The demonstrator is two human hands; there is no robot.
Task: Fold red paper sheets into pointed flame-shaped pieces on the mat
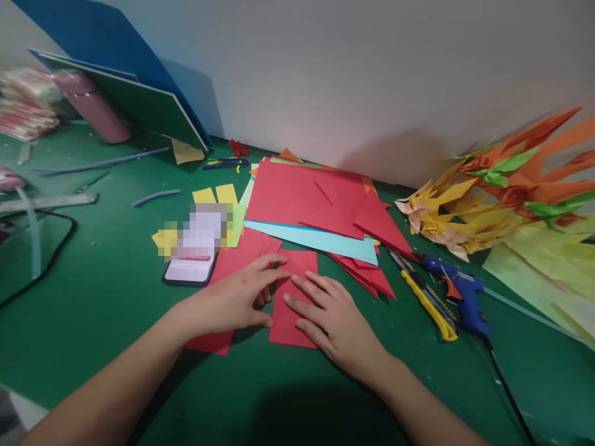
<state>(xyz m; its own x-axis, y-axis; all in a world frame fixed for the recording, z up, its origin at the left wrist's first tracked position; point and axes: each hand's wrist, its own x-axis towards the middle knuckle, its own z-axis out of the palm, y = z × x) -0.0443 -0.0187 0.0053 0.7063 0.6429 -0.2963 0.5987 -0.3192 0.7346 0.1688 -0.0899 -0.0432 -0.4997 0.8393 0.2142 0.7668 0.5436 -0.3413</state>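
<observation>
Lying partly beneath spread right grip [341, 316] — red paper [284, 329]; left grip [235, 296], parted, at left edge.

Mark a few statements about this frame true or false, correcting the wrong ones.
1. The right hand lies over red paper. True.
2. The left hand holds the phone. False: the phone lies on the green table, beyond the left hand.
3. The yellow cutter lies left of the blue glue gun. True.
4. The pink bottle is at far right. False: it is at far left.
</observation>
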